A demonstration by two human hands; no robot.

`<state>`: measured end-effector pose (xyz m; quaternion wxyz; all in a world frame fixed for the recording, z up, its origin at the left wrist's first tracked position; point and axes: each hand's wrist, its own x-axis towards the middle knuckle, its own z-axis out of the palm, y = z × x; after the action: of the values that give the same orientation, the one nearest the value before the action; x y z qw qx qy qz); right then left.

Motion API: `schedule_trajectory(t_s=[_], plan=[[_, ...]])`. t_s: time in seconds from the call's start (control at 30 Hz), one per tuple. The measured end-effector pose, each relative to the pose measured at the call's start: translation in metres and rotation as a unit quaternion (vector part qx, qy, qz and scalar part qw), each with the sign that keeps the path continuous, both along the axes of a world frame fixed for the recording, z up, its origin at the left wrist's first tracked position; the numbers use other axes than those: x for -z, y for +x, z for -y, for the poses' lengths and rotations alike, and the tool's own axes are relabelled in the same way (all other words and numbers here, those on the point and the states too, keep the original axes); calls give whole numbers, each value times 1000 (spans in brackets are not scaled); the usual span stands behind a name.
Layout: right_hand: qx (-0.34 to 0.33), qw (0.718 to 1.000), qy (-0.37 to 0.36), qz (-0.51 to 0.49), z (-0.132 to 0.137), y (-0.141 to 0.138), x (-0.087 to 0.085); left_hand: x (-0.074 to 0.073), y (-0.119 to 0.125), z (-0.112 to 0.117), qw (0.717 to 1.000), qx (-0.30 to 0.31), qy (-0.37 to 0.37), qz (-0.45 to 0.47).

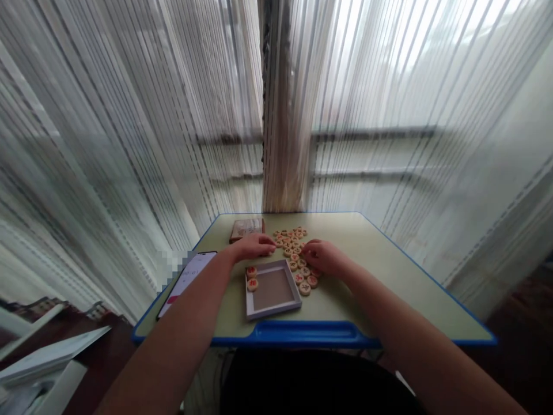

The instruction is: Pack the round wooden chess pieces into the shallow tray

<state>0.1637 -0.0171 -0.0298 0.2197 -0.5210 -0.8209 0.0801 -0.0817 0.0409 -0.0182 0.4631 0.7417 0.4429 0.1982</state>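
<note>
Looking in from far away, I saw round pieces point(294, 265) spread on the desk point(401, 276). The right hand point(322, 254) was at their right side, the left hand point(256, 246) near their left. The hands were apart; I couldn't tell if either pinched anything. Two red-marked pieces point(253, 285) sat at the left side of the tray point(274, 288). A brown box point(245, 227) lay just past the left hand.

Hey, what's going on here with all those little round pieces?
Someone has both hands in among round game pieces spread on a table. The left hand is at their left edge and the right hand is on their right side; I can't tell if either is gripping one. Two pieces with red marks are in the shallow box, on its left side.
</note>
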Motion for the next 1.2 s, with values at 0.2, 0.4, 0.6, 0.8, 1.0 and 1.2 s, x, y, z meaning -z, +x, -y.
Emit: schedule_trajectory(t_s=[0.2, 0.4, 0.6, 0.8, 1.0, 1.2], plan=[[-1, 1000, 9, -7, -4, 0, 2, -10, -2, 12, 990, 67, 55, -112], [22, 1000, 8, 3, -4, 1, 2, -15, 4, 16, 988, 73, 69, -121], [26, 1000, 8, 4, -5, 4, -1, -9, 4, 17, 991, 51, 56, -108], [61, 997, 42, -17, -4, 12, -9, -4, 9, 16, 988, 72, 88, -103], [53, 999, 6, 5, -2, 9, -9, -2, 16, 19, 983, 76, 130, -101], [62, 998, 22, 6, 0, 8, -8, -5, 23, 26, 983, 72, 136, -99]])
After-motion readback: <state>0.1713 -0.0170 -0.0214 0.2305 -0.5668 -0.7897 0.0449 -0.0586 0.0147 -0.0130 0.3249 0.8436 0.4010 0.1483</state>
